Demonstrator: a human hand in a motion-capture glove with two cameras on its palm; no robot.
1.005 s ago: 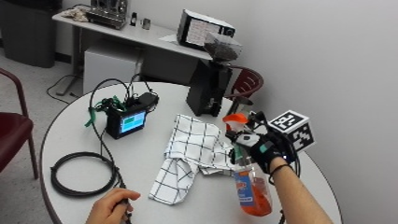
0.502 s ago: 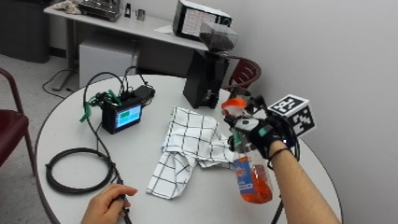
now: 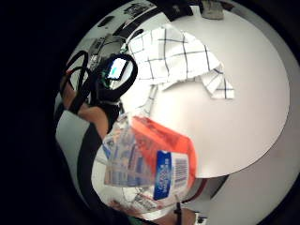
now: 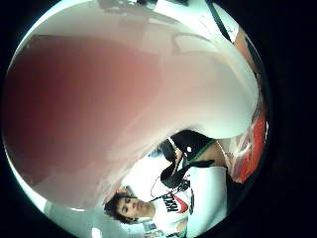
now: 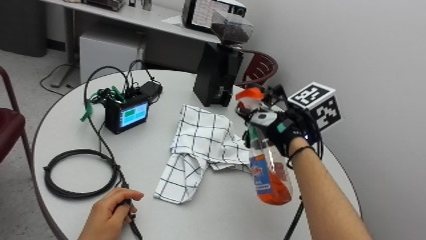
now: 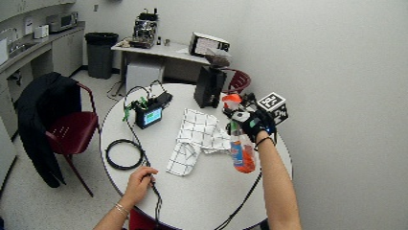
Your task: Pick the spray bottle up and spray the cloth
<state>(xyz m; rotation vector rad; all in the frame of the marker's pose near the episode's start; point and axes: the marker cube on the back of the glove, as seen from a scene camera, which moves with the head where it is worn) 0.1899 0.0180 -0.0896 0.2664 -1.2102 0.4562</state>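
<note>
- Up off the worktop (image 5: 219, 210), the spray bottle (image 5: 266, 170) hangs in the gloved right hand (image 5: 283, 131), whose fingers curl round its neck just below the orange spray head (image 5: 249, 95).
- Its orange-filled base tilts down toward the person, above the worktop's right part.
- Just beside the bottle, toward the middle, the checked cloth (image 5: 200, 150) lies crumpled.
- Near the front edge, the bare left hand (image 5: 110, 215) rests on a black cable (image 5: 80, 172), well apart from bottle and cloth.

The spray bottle (image 5: 267, 172) is clear with orange liquid, a blue label and an orange-and-white nozzle. At its nine o'clock, the cloth (image 5: 200, 144) is white, checked with thin black lines. The worktop (image 5: 73, 135) is white. The gloved right hand (image 5: 285, 131) is black. The coiled cable (image 5: 78, 173) is black.
</note>
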